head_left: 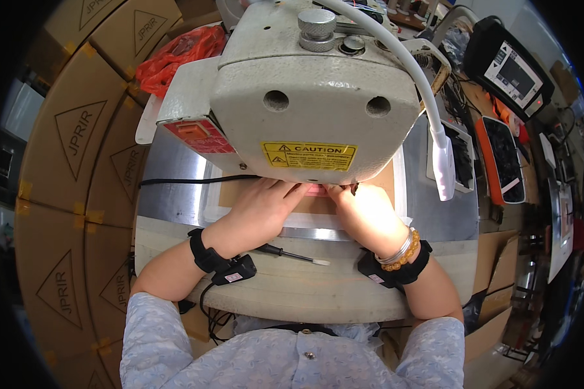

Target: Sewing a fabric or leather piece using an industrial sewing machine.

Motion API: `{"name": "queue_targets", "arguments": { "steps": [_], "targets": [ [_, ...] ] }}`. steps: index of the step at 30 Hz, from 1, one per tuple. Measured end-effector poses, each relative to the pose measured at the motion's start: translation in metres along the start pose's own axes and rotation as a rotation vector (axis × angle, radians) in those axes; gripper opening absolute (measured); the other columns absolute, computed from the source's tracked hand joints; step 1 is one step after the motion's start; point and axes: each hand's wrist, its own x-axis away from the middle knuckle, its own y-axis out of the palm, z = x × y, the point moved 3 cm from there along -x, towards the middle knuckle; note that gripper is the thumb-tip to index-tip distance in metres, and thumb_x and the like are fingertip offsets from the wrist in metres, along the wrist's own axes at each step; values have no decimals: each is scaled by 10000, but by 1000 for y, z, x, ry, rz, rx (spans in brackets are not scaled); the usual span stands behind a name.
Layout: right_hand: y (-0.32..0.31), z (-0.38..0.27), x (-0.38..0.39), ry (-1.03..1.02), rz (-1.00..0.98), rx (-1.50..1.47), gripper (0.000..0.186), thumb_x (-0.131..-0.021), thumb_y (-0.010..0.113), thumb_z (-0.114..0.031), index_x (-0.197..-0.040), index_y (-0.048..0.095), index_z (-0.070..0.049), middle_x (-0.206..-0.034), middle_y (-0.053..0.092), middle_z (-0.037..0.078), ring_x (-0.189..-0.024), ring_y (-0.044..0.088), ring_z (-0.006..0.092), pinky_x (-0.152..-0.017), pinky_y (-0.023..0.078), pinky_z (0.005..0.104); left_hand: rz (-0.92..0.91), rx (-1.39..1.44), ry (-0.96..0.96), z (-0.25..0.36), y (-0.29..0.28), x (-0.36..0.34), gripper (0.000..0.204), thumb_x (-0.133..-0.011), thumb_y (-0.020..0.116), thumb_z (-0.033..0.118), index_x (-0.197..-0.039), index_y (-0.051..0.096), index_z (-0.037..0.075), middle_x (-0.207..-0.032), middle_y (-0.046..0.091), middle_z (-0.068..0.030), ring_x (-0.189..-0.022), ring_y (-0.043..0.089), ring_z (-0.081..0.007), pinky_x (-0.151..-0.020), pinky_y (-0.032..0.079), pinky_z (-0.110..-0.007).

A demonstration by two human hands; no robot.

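My left hand (pixel 263 204) reaches under the front of a white sewing machine head (pixel 315 117), its fingers stretched forward and mostly flat. A small pink piece (pixel 316 189) lies between my two hands, with the left fingertips at its left edge. My right hand (pixel 366 211) is closed, its fingers curled in at the right end of the pink piece. The machine head hides the foremost fingertips and whatever lies beneath it. Brown sheet material (pixel 331 205) shows under and around the hands.
A screwdriver (pixel 292 255) lies on the pale table edge (pixel 305 285) in front of my hands. A black cord (pixel 198 180) crosses the metal plate on the left. A white lamp (pixel 442 165) hangs at right, near an orange-cased device (pixel 499 162). Cardboard boxes (pixel 78 136) are stacked left.
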Motion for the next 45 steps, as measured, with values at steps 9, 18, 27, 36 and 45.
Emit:
{"name": "queue_targets", "arguments": {
  "steps": [9, 18, 27, 36, 45],
  "targets": [
    [0, 0, -1, -8, 45, -39, 176, -780, 595, -40, -947, 621, 5, -819, 597, 160, -711, 631, 285, -635, 534, 375, 22, 22, -29, 0, 1, -2, 633, -710, 671, -3, -1325, 543, 72, -1269, 546, -182, -1154, 515, -393, -966, 423, -460],
    [0, 0, -2, -42, 37, -35, 170, -767, 586, -49, -926, 615, 1, -763, 608, 152, -677, 627, 290, -635, 528, 383, 99, 13, -5, 1, 0, -3, 449, -765, 529, -17, -1209, 589, 5, -1150, 578, -164, -1073, 566, -349, -902, 459, -444],
    [3, 1, -2, -66, 122, 2, 139, -770, 584, -53, -899, 616, -12, -743, 589, 147, -675, 615, 279, -619, 513, 381, 64, 78, -51, 3, 4, 0, 570, -731, 547, -72, -1292, 540, 28, -1268, 490, -236, -1181, 479, -428, -981, 419, -487],
    [2, 1, 0, -100, 125, 56, 122, -749, 583, -45, -864, 609, -14, -731, 579, 137, -656, 598, 273, -594, 502, 370, 74, 111, -31, 0, 5, 0, 570, -736, 556, -81, -1290, 554, 52, -1279, 490, -220, -1181, 477, -424, -978, 421, -485],
    [1, 1, -1, -70, 142, -17, 128, -746, 567, -23, -867, 603, -3, -733, 591, 149, -662, 612, 284, -591, 515, 370, 80, 117, -44, 2, 3, 0, 535, -752, 545, -68, -1274, 559, 46, -1237, 518, -207, -1164, 494, -410, -974, 422, -480]
  ]
}}
